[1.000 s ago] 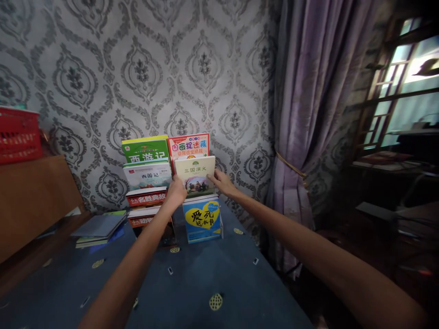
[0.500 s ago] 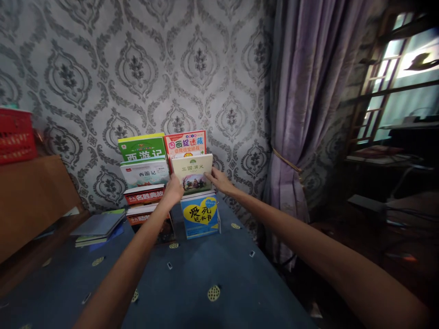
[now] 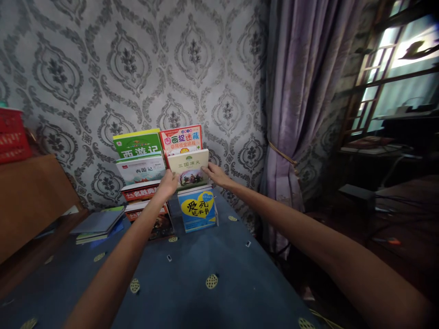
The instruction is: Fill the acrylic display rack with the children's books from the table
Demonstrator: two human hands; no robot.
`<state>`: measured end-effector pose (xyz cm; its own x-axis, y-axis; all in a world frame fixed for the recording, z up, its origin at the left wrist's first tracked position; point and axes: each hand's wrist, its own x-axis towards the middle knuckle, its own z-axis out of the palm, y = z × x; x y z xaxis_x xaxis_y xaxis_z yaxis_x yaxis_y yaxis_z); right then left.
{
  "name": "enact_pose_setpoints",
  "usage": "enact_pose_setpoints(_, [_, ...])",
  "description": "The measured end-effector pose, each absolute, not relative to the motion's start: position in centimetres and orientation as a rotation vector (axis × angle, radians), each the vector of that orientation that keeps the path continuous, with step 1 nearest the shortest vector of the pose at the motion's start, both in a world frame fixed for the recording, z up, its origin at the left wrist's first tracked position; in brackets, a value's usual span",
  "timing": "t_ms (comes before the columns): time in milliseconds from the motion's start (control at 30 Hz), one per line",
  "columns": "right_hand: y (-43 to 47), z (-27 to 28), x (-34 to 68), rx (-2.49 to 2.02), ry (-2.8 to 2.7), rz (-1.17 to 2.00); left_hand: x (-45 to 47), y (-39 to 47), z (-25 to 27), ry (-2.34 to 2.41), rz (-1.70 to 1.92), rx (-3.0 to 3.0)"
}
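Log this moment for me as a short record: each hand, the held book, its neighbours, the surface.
Left hand: at the left edge of the cream book
Right hand: gripping its right edge
Held book: cover facing the camera
In front: blue book with yellow heart
Behind: pink-red book
Left stack: includes green book, white book
Surface: dark blue tablecloth

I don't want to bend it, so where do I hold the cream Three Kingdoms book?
Hold the cream Three Kingdoms book by its side edges, one hand from each side, as the left hand and right hand do. That's probably best: its cover faces you with both sides reachable, while the blue heart-cover book crowds its bottom edge.
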<state>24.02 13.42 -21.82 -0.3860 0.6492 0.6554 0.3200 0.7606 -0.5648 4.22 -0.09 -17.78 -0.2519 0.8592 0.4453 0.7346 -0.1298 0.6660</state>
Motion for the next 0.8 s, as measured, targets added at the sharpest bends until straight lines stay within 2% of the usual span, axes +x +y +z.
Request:
enact_pose_setpoints(300, [15.5, -21.4, 22.9, -0.868, -1.950, 0.404, 6.5, -0.4, -14.1, 2.357, 1.022, 1.832])
enact_pose_setpoints(800, [13.8, -21.6, 23.6, -0.791, -1.937, 0.399, 5.1, -1.4, -16.2, 2.264, 0.975, 2.030])
